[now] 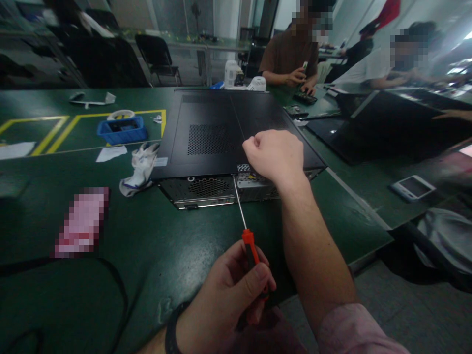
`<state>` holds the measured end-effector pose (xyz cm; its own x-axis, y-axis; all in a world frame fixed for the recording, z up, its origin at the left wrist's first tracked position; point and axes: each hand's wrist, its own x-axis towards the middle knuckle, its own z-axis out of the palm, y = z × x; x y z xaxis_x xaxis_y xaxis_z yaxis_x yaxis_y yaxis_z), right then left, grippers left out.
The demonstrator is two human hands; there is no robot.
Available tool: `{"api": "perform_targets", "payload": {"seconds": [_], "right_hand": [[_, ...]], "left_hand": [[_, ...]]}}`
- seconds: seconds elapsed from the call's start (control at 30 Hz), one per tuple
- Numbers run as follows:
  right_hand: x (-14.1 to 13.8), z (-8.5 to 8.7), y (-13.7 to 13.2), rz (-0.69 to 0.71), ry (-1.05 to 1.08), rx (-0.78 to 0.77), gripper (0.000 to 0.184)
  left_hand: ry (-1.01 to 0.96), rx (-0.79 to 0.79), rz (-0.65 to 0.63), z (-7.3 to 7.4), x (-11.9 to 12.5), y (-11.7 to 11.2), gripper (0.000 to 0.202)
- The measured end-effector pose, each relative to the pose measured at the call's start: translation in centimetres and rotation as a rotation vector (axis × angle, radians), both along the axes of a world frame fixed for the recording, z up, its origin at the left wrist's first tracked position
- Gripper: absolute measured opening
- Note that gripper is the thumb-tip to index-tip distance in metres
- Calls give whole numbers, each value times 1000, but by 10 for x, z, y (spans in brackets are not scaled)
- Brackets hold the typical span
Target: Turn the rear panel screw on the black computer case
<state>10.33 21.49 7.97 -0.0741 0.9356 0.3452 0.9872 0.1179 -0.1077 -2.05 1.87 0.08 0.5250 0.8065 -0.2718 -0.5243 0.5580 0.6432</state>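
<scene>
A black desktop computer case (214,113) lies flat on the green table, its metal rear panel (208,189) facing me. My left hand (236,290), closed, grips the red and black handle of a screwdriver (241,211). The shaft points up and away from me, its tip at the top edge of the rear panel, near the middle. Whether the tip sits in a screw is too small to tell. My right hand (278,155) is curled into a fist resting on top of the case, right of the screwdriver tip. No object shows in the fist, though its inside is hidden.
Left of the case are a crumpled glove (142,169), a blue bin (123,130) and a pink blurred-out item (83,221). A phone (413,188) and a black panel (398,123) lie to the right. Co-workers sit across the table, one handling a circuit board (306,97).
</scene>
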Motion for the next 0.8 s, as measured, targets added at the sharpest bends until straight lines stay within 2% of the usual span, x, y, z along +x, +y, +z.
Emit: {"api": "perform_targets", "payload": {"seconds": [0.3, 0.43, 0.8], "right_hand": [[0, 0, 0, -9, 0, 2, 47], [-1, 0, 0, -5, -3, 15, 46], [0, 0, -1, -3, -17, 10, 46]], "left_hand": [[-75, -92, 8, -2, -3, -1, 40], [-78, -54, 2, -3, -2, -2, 36], [0, -22, -20, -2, 0, -2, 45]]}}
